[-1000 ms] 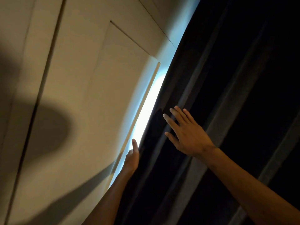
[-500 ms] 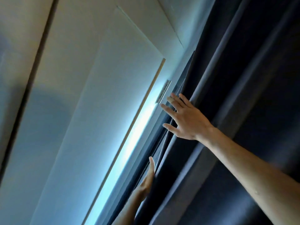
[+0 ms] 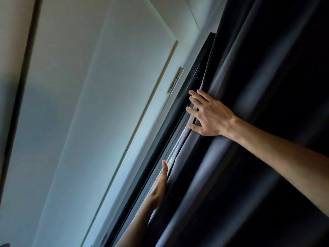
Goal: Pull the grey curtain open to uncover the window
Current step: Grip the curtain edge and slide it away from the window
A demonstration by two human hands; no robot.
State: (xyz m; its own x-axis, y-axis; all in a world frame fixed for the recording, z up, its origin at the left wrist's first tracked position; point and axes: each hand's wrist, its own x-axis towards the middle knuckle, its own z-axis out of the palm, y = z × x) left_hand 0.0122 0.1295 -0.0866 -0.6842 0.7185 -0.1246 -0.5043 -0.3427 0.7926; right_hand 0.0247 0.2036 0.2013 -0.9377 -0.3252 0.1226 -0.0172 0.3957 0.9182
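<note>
The grey curtain (image 3: 258, 72) hangs in dark folds over the right half of the view. Its left edge lies against the black window frame (image 3: 197, 68). Between frame and curtain edge a thin bright strip of window (image 3: 170, 158) shows. My right hand (image 3: 211, 116) lies flat on the curtain's edge high up, fingers spread, fingertips over the frame. My left hand (image 3: 159, 188) is lower, at the same edge, thumb pointing up. Its fingers are hidden behind the curtain fold.
A white wall panel (image 3: 106, 122) with a thin pale trim runs along the left of the window. A small metal plate (image 3: 176, 80) sits on the wall next to the frame. A dark vertical strip (image 3: 16, 104) borders the far left.
The curtain edge has shifted right, baring the black frame and a strip of glass. My right hand moved up along the edge. My left hand slid further along the gap.
</note>
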